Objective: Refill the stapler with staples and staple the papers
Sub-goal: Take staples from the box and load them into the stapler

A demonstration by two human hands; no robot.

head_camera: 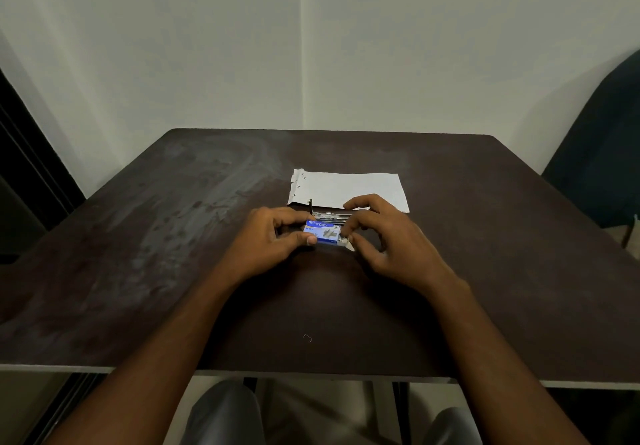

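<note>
You are working with both hands at the middle of one dark brown table (138, 254). Your left hand (273, 243) is gripping the left end of a single small blue staple box (323, 233), thumb along its near edge and fingers curled over the far side. Your right hand (388, 240) is pinching at the box's right end, where a white inner tray or flap (348, 244) is sticking out a little; the fingertips are touching it, and the remaining fingers are spread loosely above the table. So both hands are closing on the same box, one at each end.

Just behind the box, one stapler (329, 215) is lying on the table; only its shiny metal parts are showing between your hands, with a thin upright piece at its left end. Whether it is lying open I cannot tell.

Beyond the stapler, one small stack of white papers (349, 190) is lying flat, its near edge just beside the stapler; the left edge looks ragged, and how many sheets are in it is not countable from here.

One loose staple (308, 338) is lying alone near the table's front edge, well apart from everything else. One dark chair (602, 153) is standing at the right.
</note>
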